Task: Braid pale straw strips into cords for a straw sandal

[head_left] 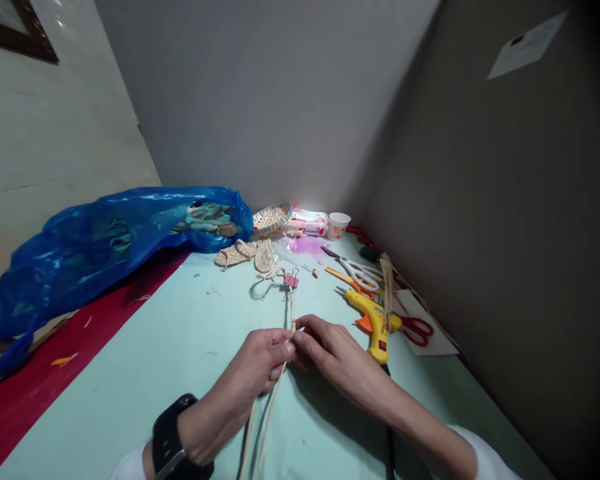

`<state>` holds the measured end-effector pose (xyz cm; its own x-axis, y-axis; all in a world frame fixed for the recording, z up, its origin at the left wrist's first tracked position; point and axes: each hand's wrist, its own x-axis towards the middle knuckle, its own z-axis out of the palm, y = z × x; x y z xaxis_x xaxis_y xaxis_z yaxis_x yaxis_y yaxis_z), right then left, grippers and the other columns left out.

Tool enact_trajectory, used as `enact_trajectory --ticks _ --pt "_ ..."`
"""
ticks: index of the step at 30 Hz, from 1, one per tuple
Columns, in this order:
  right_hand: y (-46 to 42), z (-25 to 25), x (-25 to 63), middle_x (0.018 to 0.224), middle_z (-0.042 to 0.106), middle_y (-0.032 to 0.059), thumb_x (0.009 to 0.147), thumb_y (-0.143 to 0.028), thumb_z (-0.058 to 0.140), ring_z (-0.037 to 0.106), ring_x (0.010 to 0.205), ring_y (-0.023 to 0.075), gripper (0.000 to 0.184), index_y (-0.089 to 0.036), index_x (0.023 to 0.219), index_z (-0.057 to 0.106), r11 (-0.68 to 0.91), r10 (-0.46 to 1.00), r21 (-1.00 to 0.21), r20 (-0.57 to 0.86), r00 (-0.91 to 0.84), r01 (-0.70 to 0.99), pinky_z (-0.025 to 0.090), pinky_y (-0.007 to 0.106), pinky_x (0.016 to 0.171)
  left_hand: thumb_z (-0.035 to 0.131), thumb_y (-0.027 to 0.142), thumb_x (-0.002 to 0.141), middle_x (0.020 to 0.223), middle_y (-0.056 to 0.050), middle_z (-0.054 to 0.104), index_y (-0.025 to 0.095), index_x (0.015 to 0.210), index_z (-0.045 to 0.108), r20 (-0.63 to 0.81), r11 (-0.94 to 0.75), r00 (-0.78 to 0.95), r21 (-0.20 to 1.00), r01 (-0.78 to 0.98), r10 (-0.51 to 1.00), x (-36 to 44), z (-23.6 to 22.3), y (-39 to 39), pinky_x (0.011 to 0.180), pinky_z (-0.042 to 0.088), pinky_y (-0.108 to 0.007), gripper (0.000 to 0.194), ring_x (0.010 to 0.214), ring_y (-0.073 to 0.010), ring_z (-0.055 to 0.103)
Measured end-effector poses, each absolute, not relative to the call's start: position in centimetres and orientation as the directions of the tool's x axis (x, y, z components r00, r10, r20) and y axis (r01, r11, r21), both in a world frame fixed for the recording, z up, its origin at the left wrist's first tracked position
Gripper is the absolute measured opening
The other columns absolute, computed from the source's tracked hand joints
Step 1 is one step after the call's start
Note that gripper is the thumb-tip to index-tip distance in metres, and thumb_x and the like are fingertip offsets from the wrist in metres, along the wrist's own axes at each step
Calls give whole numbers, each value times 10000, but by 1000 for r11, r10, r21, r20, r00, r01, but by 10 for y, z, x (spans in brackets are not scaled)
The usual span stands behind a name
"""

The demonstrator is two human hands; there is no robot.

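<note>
Both my hands meet over the pale green table [190, 347], pinching thin straw strands [291, 313]. My left hand [253, 373], with a black watch on its wrist, is closed on the strands, which trail down toward me. My right hand [330, 353] is closed on the same strands just beside it. The braided part runs away from my fingers to a pink binder clip [291, 280] lying on the table.
A yellow glue gun [373, 317] lies right of my hands, with white scissors [357, 270] and red scissors [417, 330] near it. Small woven straw pieces [245, 253], a woven basket [271, 218], a paper cup [338, 225] and a blue plastic bag [105, 240] sit farther back.
</note>
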<state>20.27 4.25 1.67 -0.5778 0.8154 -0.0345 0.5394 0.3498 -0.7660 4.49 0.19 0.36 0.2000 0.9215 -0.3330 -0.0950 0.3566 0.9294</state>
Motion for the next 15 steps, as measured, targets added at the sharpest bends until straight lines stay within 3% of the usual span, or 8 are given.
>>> enact_trajectory --ticks 4,7,10,12,15 --pt "39 10 196 715 575 2 974 -402 342 511 703 145 348 -184 787 538 304 837 -786 -49 -545 538 343 261 653 504 288 832 553 109 270 165 875 490 -302 330 217 938 -105 928 44 3 -2 432 61 -226 132 475 -69 117" --pt "35 11 193 663 546 -12 973 -379 350 482 662 131 352 -179 740 521 278 848 -804 -52 -528 526 318 252 632 494 285 841 579 98 374 196 968 438 -264 273 164 961 -38 951 44 2 -4 447 155 -205 165 470 -74 222" --pt "33 10 193 642 534 -13 948 -356 403 450 641 123 332 -170 708 538 301 839 -804 -33 -544 513 292 246 603 446 266 867 619 55 491 204 955 423 -169 146 71 954 260 983 45 2 -6 535 305 -236 110 554 -122 413" --pt "32 9 193 617 526 -12 938 -350 408 427 611 116 354 -160 673 547 303 831 -815 -27 -555 493 283 245 584 384 234 895 677 13 553 202 943 428 -94 65 35 868 492 995 46 3 -9 628 362 -283 72 649 -164 499" --pt "31 6 193 601 529 -10 935 -330 390 417 579 104 377 -148 654 564 288 835 -848 -5 -550 445 284 238 573 311 191 924 792 -33 613 203 1013 453 -20 -26 59 730 683 998 46 4 -14 696 385 -317 168 739 -195 560"
